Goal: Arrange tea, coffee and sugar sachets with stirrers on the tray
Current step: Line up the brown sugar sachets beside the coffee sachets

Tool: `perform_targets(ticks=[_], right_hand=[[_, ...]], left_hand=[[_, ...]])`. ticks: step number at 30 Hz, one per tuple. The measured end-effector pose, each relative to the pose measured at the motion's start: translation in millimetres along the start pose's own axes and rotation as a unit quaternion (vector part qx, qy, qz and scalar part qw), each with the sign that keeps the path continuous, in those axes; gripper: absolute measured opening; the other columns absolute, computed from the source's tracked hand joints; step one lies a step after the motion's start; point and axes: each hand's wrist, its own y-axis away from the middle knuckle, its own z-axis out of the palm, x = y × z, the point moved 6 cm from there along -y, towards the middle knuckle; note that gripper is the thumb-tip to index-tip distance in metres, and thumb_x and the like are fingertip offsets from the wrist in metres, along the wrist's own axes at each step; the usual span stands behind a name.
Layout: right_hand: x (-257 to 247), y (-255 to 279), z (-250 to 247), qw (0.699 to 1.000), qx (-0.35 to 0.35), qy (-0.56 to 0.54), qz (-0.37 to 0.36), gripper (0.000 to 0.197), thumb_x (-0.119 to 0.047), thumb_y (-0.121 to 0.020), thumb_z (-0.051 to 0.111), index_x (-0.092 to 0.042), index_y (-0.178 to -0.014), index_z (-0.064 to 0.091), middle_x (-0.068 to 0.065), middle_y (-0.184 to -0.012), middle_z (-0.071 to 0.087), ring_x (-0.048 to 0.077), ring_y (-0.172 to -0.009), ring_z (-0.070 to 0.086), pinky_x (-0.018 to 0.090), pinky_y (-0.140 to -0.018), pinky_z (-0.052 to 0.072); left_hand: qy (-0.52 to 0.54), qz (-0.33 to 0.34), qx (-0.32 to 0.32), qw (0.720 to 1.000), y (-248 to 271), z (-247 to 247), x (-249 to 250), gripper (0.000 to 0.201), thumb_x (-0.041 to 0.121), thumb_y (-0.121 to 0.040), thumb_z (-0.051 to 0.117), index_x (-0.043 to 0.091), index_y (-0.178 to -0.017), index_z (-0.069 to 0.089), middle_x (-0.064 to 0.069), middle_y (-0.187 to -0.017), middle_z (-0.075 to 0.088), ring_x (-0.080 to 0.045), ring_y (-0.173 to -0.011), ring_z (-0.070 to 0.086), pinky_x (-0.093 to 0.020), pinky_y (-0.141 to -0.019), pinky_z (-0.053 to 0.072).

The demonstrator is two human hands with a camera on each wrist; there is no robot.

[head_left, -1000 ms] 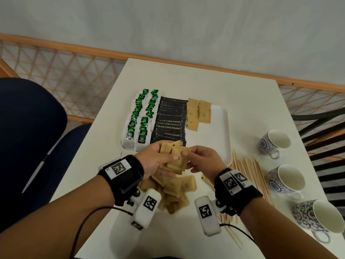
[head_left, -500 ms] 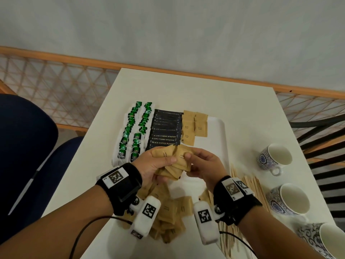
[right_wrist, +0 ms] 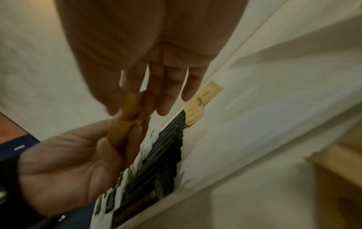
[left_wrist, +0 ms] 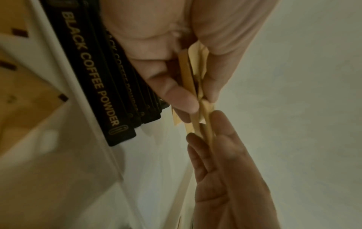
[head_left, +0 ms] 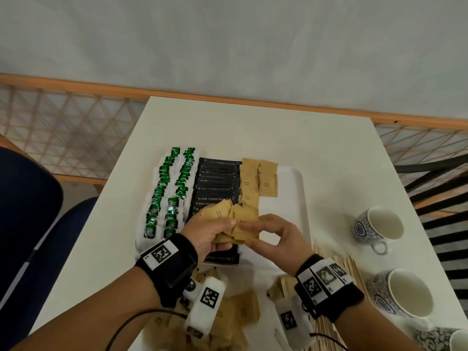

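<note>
Far left, a dark blue chair [head_left: 27, 224] beside the white bench [head_left: 253, 127]. On the white tray [head_left: 291, 198], left to right: two rows of green-tagged tea bags [head_left: 167, 188], a stacked column of black coffee sachets [head_left: 215, 183] printed BLACK COFFEE POWDER, then a few brown sugar sachets [head_left: 258, 178] laid flat at the far end. Above the near part of the tray, the left hand [head_left: 210, 231], thumb and fingers clamped on a bundle of brown sugar sachets [head_left: 235, 221], held edge-up. Just beside it, the right hand [head_left: 276, 239], thumb and fingertips pinching the right edge of the same bundle; other fingers fairly straight in the right wrist view. Black wrist straps with square markers on both forearms. Below the hands, near the bench's front edge, a loose heap of more brown sachets [head_left: 240, 310], partly hidden by the wrist cameras. Right of the tray, a fan of wooden stirrers [head_left: 347, 264] flat on the bench. Farthest right, blue-patterned cups [head_left: 377, 226] in a line, well apart from the tray.
</note>
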Motion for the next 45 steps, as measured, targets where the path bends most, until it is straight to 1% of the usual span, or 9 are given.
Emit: perform_targets(ticks=[5,8,14,17,23,29,33,40,45], right_hand=[[14.5,-17.0,-10.9,0.975,0.077,-0.179,0.103,0.031,-0.003,-0.08,0.072,-0.025,-0.101,0.067,0.0,-0.08,0.073,0.008,-0.073,0.066,0.016,-0.063,0.049],[33.3,-30.9,-32.1,0.966,0.137,-0.156,0.156,0.041,-0.012,-0.082,0.072,-0.031,-0.114,0.054,0.002,-0.085,0.072,0.008,-0.074,0.065,0.021,-0.062,0.049],[67.4,-68.8,-64.7,0.954,0.206,-0.051,0.213,0.025,-0.023,-0.084,0.07,-0.01,-0.105,0.07,0.0,-0.085,0.071,0.013,-0.072,0.064,0.028,-0.067,0.056],[73.7,-86.1,-69.3,0.955,0.2,0.002,0.218,0.019,-0.029,-0.083,0.07,-0.016,-0.097,0.07,0.0,-0.081,0.071,0.02,-0.071,0.068,0.039,-0.074,0.059],[70.9,-98.3,-72.7,0.946,0.168,0.151,0.234,0.015,-0.041,-0.078,0.07,-0.028,-0.079,0.064,-0.002,-0.076,0.068,0.017,-0.073,0.065,0.026,-0.065,0.049],[69.0,-102.1,-72.3,0.937,0.153,0.191,0.247,0.022,-0.042,-0.081,0.068,-0.024,-0.071,0.06,-0.006,-0.073,0.062,0.016,-0.075,0.06,0.027,-0.066,0.044],[65.9,-103.7,-70.5,0.935,0.141,0.214,0.246,0.031,-0.041,-0.082,0.066,-0.01,-0.076,0.067,-0.001,-0.067,0.06,0.015,-0.061,0.054,0.024,-0.053,0.04],[56.4,-88.1,-67.1,0.953,0.176,0.136,0.208,0.019,-0.041,-0.084,0.064,-0.022,-0.083,0.06,-0.003,-0.081,0.066,0.016,-0.076,0.063,0.025,-0.062,0.044],[30.2,-66.5,-25.0,0.982,0.003,-0.017,0.19,0.026,-0.042,-0.085,0.066,-0.017,-0.093,0.069,-0.002,-0.077,0.07,0.01,-0.063,0.061,0.023,-0.061,0.053]], left_hand=[[0.003,0.003,0.015,1.0,-7.1,-0.5,0.0,0.044,0.006,-0.083,0.069,0.013,-0.124,0.056,-0.013,-0.098,0.069,-0.021,-0.069,0.069,-0.024,-0.042,0.051],[0.015,0.0,0.018,1.0,-10.2,-0.9,2.5,0.037,0.004,-0.087,0.063,0.013,-0.122,0.057,-0.012,-0.098,0.07,-0.019,-0.068,0.07,-0.024,-0.043,0.052],[0.043,-0.002,0.035,0.998,-20.4,-8.5,10.9,0.037,0.002,-0.089,0.06,0.01,-0.125,0.055,-0.017,-0.104,0.07,-0.023,-0.071,0.07,-0.028,-0.047,0.056],[0.053,0.0,0.039,0.998,-25.2,-8.7,14.0,0.038,0.003,-0.088,0.061,0.011,-0.125,0.054,-0.016,-0.103,0.07,-0.023,-0.07,0.071,-0.028,-0.047,0.056],[0.052,0.004,0.029,0.998,-29.6,-0.8,15.3,0.04,0.003,-0.089,0.061,0.009,-0.127,0.053,-0.016,-0.103,0.07,-0.023,-0.069,0.071,-0.028,-0.047,0.056],[0.047,0.005,0.029,0.998,-29.9,0.0,15.0,0.039,0.003,-0.088,0.061,0.009,-0.126,0.053,-0.014,-0.098,0.071,-0.023,-0.069,0.071,-0.028,-0.048,0.056],[0.046,0.005,0.039,0.998,-30.4,-2.1,15.3,0.039,0.003,-0.088,0.062,0.01,-0.125,0.054,-0.015,-0.1,0.07,-0.023,-0.07,0.07,-0.028,-0.048,0.056],[0.044,0.011,0.049,0.998,-28.7,0.0,14.6,0.036,0.002,-0.087,0.062,0.012,-0.121,0.055,-0.011,-0.093,0.071,-0.021,-0.066,0.07,-0.027,-0.045,0.054],[0.048,0.023,0.058,0.997,-27.6,3.5,15.2,0.036,0.003,-0.086,0.064,0.014,-0.119,0.055,-0.012,-0.097,0.069,-0.02,-0.064,0.069,-0.025,-0.044,0.053]])
